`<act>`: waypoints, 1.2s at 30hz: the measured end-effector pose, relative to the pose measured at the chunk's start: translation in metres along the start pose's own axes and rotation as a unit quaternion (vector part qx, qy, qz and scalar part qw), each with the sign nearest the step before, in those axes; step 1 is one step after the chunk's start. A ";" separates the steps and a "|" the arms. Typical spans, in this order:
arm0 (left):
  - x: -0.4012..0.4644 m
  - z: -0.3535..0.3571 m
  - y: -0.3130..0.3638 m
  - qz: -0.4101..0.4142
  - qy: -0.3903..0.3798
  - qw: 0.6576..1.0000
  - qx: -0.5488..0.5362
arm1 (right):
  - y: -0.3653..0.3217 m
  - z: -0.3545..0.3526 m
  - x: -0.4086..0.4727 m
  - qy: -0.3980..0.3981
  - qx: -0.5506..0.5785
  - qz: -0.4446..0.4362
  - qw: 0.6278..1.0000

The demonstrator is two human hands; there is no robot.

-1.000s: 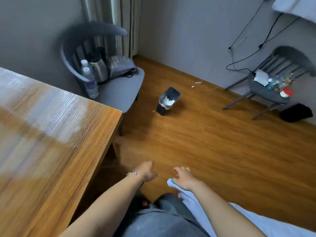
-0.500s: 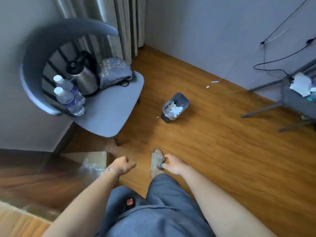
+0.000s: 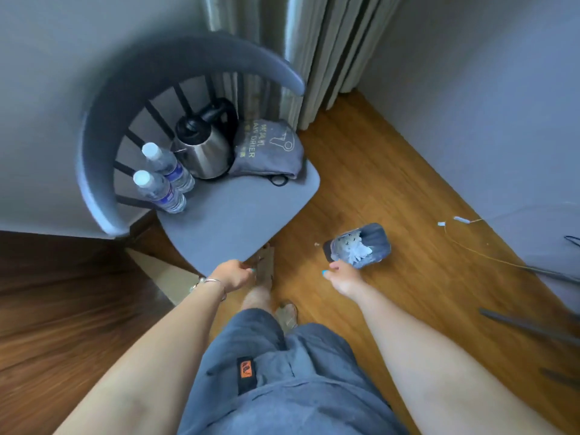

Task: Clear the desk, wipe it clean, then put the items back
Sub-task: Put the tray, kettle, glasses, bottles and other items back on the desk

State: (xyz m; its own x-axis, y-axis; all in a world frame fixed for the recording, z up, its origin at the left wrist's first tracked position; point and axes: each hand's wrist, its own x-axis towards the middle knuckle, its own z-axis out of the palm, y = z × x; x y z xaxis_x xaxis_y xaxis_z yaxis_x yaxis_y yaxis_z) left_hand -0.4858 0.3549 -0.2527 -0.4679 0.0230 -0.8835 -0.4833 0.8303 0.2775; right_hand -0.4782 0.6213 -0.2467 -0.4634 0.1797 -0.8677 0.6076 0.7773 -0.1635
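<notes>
Both bottles [image 3: 163, 186] lean left (caps up-left) on chair [image 3: 238, 221]; hands [image 3: 233, 274] — seemingly loosely curled, empty.

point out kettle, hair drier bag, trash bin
kettle [image 3: 203, 153]: head view, on its steel body.
hair drier bag [image 3: 266, 150]: head view, on the printed front.
trash bin [image 3: 375, 238]: head view, on its dark inner wall.

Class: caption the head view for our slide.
Empty-handed, a person nears a grey chair holding two water bottles, a kettle and a hair-drier bag.

A grey chair [image 3: 232, 221] carries two water bottles [image 3: 163, 180], a steel kettle [image 3: 204, 149] and a hair-drier pouch [image 3: 266, 152].
</notes>
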 end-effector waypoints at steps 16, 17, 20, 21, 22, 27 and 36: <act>0.160 -0.125 0.084 0.130 0.169 0.955 -0.205 | -0.201 -0.100 0.158 0.082 0.063 -0.136 0.985; 0.171 -0.128 0.085 0.133 0.180 0.953 -0.204 | -0.208 -0.100 0.168 0.078 0.074 -0.138 0.985; 0.204 -0.139 0.093 0.114 0.208 0.954 -0.184 | -0.221 -0.095 0.202 0.071 0.090 -0.144 0.983; 0.215 -0.141 0.096 0.101 0.214 0.958 -0.162 | -0.224 -0.093 0.211 0.072 0.090 -0.147 0.982; 0.223 -0.142 0.100 0.088 0.219 0.962 -0.139 | -0.225 -0.091 0.220 0.075 0.087 -0.150 0.982; 0.244 -0.131 0.116 0.039 0.276 0.949 -0.147 | -0.222 -0.088 0.244 0.114 0.094 -0.201 0.968; 0.210 -0.061 0.083 0.048 0.271 0.917 -0.289 | -0.165 -0.098 0.242 0.062 0.010 -0.264 0.962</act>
State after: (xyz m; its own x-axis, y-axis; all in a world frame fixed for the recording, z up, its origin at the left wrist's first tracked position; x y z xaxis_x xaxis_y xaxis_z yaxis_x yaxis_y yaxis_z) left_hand -0.6695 0.3945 -0.3922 -0.7517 -0.3291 -0.5715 -0.6592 0.4016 0.6358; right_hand -0.7541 0.5953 -0.3831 -0.7840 -0.1660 -0.5981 0.2776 0.7681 -0.5771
